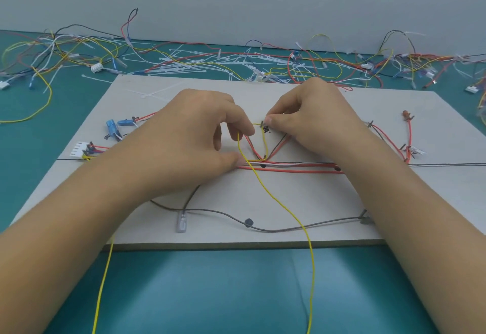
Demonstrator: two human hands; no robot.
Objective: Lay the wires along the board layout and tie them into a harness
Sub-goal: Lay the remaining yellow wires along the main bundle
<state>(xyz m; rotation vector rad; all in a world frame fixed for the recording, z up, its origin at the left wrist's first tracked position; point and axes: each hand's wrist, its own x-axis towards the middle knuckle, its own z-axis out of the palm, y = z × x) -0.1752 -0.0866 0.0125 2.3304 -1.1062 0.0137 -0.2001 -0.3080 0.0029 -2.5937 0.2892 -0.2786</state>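
1. Routing is under way: the yellow wire (313, 270) loops round a small peg (261, 123) at the middle of the grey board (323, 197). It then trails off the near edge across the teal tabletop (236, 294).
2. The left hand (194, 133) pinches the yellow wire just left of the peg. Its fingers (244, 125) are curled tight on it, with the thumb down by the red wires (289, 169).
3. The right hand (315, 118) has its fingers (274, 120) closed narrow, nipping the wire's bend right at the peg.
4. Handling call: this wire looks thin, light and floppy, so it will likely spring off the peg unless held taut. The best hold is close to the bend, on either side of the peg, not on the long slack tail.
5. Tying looks not yet begun at this spot. Loose cable ties (200, 62) lie on the far side among spare wires.
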